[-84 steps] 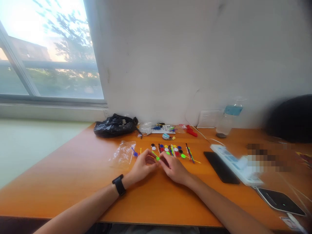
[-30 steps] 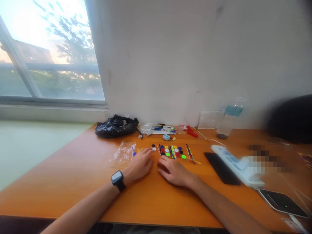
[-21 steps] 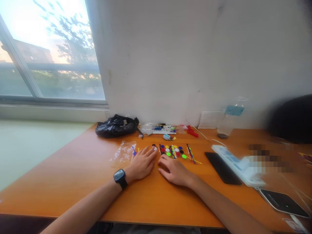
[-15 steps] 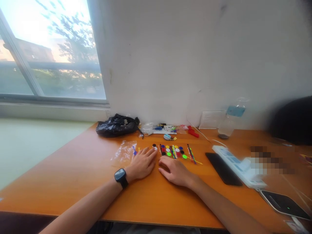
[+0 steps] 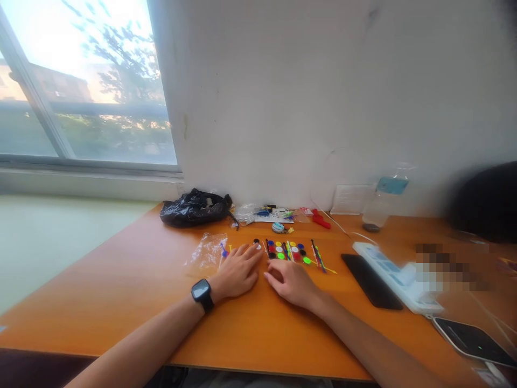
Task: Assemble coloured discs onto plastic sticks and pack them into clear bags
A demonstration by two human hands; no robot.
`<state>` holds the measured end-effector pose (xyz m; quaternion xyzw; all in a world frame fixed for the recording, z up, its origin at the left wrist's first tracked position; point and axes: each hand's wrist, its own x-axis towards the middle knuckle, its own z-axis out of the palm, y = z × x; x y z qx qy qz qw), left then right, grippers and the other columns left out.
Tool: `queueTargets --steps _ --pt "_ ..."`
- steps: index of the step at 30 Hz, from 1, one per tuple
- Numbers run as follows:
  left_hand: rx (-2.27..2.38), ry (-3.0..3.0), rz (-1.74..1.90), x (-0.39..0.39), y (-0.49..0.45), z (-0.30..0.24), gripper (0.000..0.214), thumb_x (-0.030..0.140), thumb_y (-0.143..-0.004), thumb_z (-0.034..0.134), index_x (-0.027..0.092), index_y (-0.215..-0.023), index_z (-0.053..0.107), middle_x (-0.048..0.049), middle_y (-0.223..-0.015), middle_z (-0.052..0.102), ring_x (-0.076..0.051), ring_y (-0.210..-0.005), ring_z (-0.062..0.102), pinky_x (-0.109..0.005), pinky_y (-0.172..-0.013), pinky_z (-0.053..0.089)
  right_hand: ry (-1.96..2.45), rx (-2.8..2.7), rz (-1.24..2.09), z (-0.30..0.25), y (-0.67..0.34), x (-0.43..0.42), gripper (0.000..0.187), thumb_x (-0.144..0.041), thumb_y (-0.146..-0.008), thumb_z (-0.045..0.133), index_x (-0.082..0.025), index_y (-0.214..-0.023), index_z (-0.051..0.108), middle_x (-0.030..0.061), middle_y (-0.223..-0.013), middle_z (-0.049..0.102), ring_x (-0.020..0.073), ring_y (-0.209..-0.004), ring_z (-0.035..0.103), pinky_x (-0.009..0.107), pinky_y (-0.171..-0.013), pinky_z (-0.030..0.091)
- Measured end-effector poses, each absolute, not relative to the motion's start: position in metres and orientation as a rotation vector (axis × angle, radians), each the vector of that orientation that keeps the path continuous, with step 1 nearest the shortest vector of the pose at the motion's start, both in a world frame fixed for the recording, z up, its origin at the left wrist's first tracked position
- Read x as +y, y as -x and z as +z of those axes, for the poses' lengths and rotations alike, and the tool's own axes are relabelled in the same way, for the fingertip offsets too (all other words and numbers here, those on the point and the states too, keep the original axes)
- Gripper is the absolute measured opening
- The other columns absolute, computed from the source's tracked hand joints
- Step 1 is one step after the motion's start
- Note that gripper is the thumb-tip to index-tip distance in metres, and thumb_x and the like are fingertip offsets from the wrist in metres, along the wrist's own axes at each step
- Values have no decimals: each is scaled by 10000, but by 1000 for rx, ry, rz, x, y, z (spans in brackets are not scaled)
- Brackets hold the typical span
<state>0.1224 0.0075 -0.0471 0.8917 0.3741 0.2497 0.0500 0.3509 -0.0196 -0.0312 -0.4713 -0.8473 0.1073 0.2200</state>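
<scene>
My left hand (image 5: 239,272), with a black watch (image 5: 201,291) on its wrist, lies palm down on the wooden table (image 5: 242,334). Its fingers are stretched out, the tips beside a black disc (image 5: 256,241) and partly covering a white one. My right hand (image 5: 293,280) rests to the right, loosely curled, with a gap between thumb and forefinger and nothing visible in it. Just beyond its fingers are small coloured discs (image 5: 279,249) in rows, with thin coloured sticks (image 5: 289,251) across them. More sticks (image 5: 318,253) lie to the right. A blue piece (image 5: 224,250) sits on a clear plastic bag (image 5: 207,252).
A black plastic bag (image 5: 196,208) and a red object (image 5: 321,219) lie along the wall. On the right are a dark phone-like slab (image 5: 370,281), a white power strip (image 5: 393,277), a charging device (image 5: 472,339) and a bottle (image 5: 379,205). A dark blurred shape (image 5: 484,202) occupies the right edge.
My right thumb and forefinger have drawn slightly closer together. My left hand stays flat in place, and the discs and sticks have not visibly moved; the view shifted a little.
</scene>
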Motion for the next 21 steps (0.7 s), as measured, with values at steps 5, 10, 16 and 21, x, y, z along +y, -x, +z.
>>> queueTargets --steps 5,10,16,21 --pt "1116 -2719 784 7 -121 -47 500 225 -904 572 318 -1395 596 -97 -1492 563 -349 -1347 499 -521 -1107 416 1312 -2311 287 -32 -351 -20 226 -364 -1006 566 -216 -842 616 38 -824 701 200 -767 638 297 -680 395" --pt "1136 -2718 750 7 -122 -46 532 239 -898 575 330 -1422 580 -87 -1531 538 -355 -1380 470 -525 -1103 413 1330 -2282 274 -32 -349 -20 238 -375 -1004 569 -216 -838 630 42 -829 715 205 -775 649 303 -685 400" --pt "1133 -2736 737 6 -124 -44 547 245 -888 575 335 -1428 580 -78 -1526 542 -354 -1341 486 -513 -1091 410 1358 -2257 248 -33 -348 -18 257 -381 -998 572 -217 -808 626 46 -815 720 207 -757 648 306 -671 382" --pt "1171 -2729 741 6 -125 -43 461 228 -874 595 307 -1327 625 -92 -1458 565 -348 -1213 536 -512 -1039 428 1369 -2238 224 -36 -350 -16 305 -396 -1009 554 -215 -771 618 40 -773 712 200 -721 630 309 -650 353"
